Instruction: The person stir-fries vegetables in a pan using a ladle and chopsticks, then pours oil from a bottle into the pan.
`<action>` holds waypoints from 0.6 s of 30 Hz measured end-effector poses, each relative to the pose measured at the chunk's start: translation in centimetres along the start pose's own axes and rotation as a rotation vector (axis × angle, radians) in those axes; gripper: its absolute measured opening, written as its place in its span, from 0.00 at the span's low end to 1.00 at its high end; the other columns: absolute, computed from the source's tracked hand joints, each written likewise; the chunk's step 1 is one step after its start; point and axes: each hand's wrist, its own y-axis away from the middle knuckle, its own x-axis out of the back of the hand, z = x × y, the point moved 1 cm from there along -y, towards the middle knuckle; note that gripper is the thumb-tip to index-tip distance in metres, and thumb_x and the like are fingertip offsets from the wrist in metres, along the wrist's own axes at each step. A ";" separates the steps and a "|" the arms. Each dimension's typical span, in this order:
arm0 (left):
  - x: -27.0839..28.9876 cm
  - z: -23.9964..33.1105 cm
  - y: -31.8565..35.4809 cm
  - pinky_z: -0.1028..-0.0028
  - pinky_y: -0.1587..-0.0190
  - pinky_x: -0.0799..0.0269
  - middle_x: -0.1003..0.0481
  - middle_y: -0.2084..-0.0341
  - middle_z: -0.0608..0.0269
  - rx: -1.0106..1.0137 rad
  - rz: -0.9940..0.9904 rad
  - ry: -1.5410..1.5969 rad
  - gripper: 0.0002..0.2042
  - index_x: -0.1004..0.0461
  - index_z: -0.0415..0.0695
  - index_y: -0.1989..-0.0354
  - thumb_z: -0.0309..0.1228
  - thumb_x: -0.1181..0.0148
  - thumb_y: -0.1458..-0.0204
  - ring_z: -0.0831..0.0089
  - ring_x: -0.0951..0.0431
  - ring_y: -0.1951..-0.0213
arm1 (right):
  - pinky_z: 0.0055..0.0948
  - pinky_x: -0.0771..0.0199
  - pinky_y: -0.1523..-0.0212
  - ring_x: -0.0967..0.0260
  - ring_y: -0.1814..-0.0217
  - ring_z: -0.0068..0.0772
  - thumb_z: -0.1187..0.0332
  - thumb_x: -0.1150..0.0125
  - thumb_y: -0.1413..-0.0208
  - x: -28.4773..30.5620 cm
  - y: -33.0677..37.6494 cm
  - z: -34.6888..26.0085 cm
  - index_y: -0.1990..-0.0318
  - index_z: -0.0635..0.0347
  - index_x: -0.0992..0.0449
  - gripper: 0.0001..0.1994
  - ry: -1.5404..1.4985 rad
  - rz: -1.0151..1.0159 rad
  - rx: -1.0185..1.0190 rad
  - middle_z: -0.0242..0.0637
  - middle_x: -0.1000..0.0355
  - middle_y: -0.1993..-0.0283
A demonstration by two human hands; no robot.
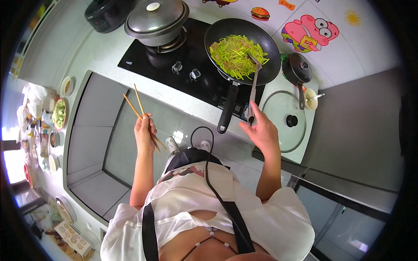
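Observation:
My left hand (144, 130) is closed around a pair of wooden chopsticks (133, 104), whose tips point up and away over the floor. My right hand (261, 130) has thumb and forefinger spread beside the handle end of a metal spatula (253, 89); whether it touches the handle I cannot tell. The spatula leans across the rim of a black wok (272, 48), its blade among green stalks with bits of meat (237, 56). The wok sits on the right burner, its black handle (228, 108) reaching past the counter's front edge.
A lidded steel pot (157, 24) stands on the left burner of the black gas hob (143, 61). To the right are a glass lid (278, 119), a small black lidded pan (298, 69) and a bowl with a spoon (311, 100). Several dishes line the left counter (80, 80).

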 end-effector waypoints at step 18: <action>12.7 9.2 -9.5 0.85 0.87 0.53 0.40 0.86 0.74 -0.128 -0.067 -0.168 0.08 0.31 0.42 0.64 0.32 0.53 0.45 0.87 0.47 0.89 | 0.37 0.31 0.58 0.34 0.54 0.43 0.62 0.41 0.54 -17.9 -12.7 -9.1 0.53 0.58 0.33 0.20 0.242 0.218 -0.052 0.42 0.36 0.54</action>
